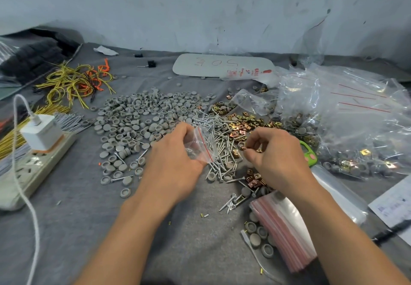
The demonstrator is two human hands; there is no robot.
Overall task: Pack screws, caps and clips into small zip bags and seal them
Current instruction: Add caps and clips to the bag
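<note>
Left hand (175, 158) pinches a small zip bag (201, 144) over the screws (220, 138); right hand (275, 151) fingers curl around brass clips (246, 147).

Hands: two, left hand (175, 162) and right hand (278, 158).
Zip bag (201, 144), in hand: one.
Bag stack (282, 229): one; bags in it too many to count.
Caps (142, 116): one heap, beyond counting.
Screws (220, 142): one pile, beyond counting.
Clips (244, 120): one spread, beyond counting.
Power strip (33, 169): one.
Charger (42, 133): one.
Black blocks (151, 63): two.
White board (222, 66): one.
Paper sheet (393, 204): one.
</note>
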